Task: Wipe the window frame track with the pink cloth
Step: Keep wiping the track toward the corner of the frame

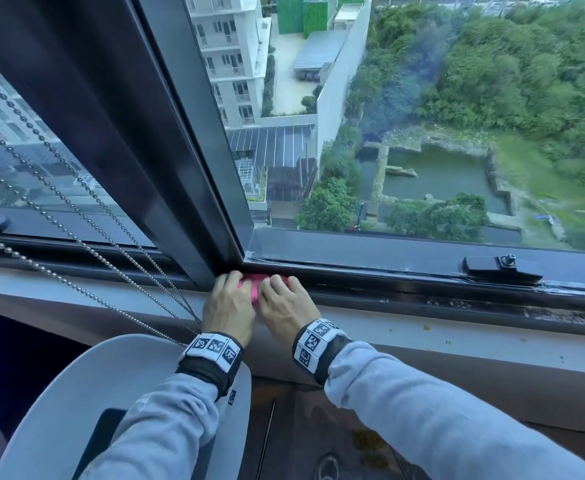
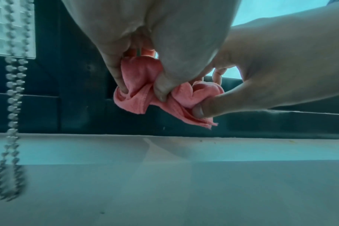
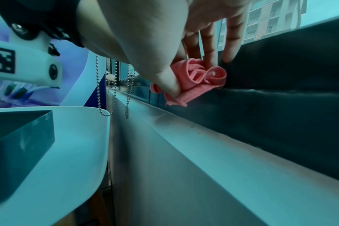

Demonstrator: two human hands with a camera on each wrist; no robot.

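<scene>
Both hands meet at the corner where the dark upright post joins the track (image 1: 422, 299): the left hand (image 1: 228, 306) and right hand (image 1: 286, 308) each pinch the bunched pink cloth (image 1: 253, 285) between thumb and curled fingers (image 2: 161, 90). The cloth sits at the track's left end, just above the pale sill (image 1: 457, 337). Bead chains (image 1: 86, 237) hang to the left, over a white chair (image 1: 76, 393).

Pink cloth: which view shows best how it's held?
Left wrist: the pink cloth hangs bunched, pinched by both thumbs. Right wrist shows one crumpled end under the right thumb. Head view shows only a sliver between both hands.
</scene>
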